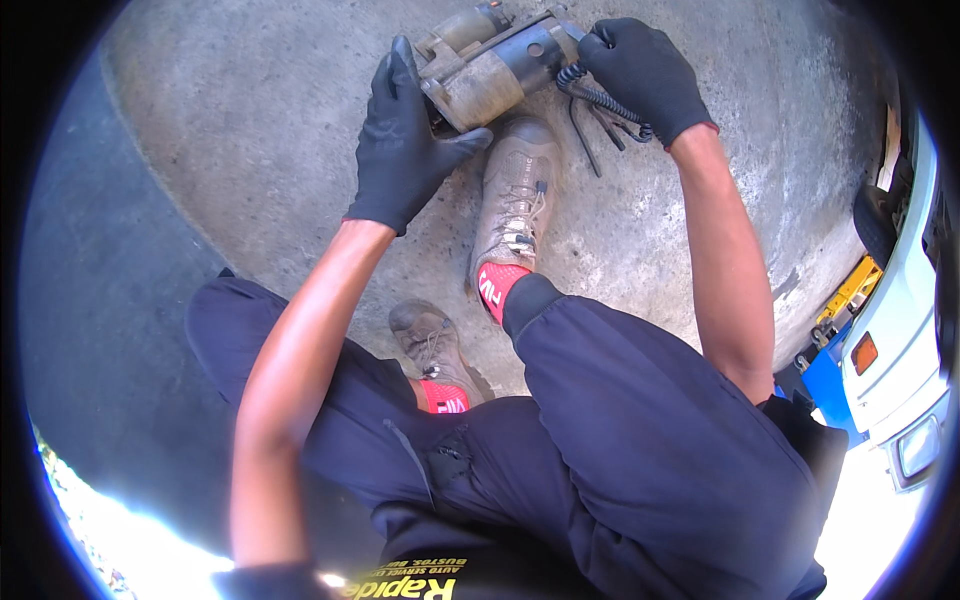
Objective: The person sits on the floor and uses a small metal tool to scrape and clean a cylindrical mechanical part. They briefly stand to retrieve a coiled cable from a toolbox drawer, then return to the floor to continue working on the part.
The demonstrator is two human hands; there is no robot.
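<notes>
A grimy cylindrical starter motor with a smaller cylinder on top is held above the concrete. My left hand, in a black glove, grips its left end, fingers up the side and thumb beneath. My gloved right hand is closed on a small silver metal piece at the motor's right end; whether that piece is part of the motor, I cannot tell. A black coiled cord with straight lengths hangs below that hand, partly behind it. My shoe is just under the motor.
I squat on a concrete floor, my other shoe farther back. At the right edge are a white vehicle's body, a dark tyre, a yellow object and a blue one.
</notes>
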